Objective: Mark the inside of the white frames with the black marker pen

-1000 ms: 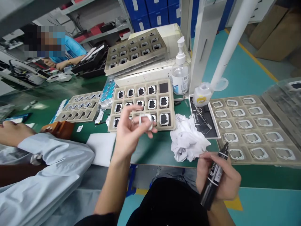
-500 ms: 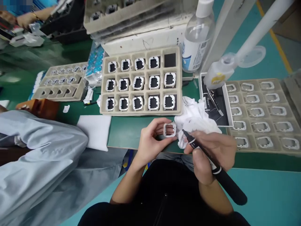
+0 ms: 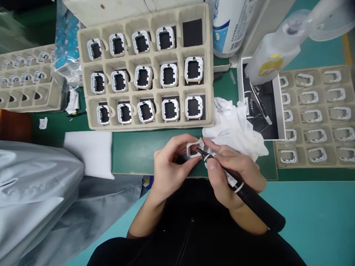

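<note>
White square frame (image 3: pixel 194 149) sits pinched in the left hand (image 3: pixel 170 166) fingers above the counter (image 3: pixel 138 151) edge; the right hand (image 3: pixel 235 173) fingers clamp a black marker (image 3: pixel 244 192), tip touching the frame.

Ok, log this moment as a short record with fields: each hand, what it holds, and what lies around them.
left hand: left hand pinches a small white frame at its edges
right hand: right hand grips a black marker, tip touching the frame's inner edge
behind hands: white cloth, crumpled on the green table
centre tray: cardboard tray, fourteen frames, top right cell without a frame
right tray: second tray of white frames
left: another person's grey sleeve
</note>
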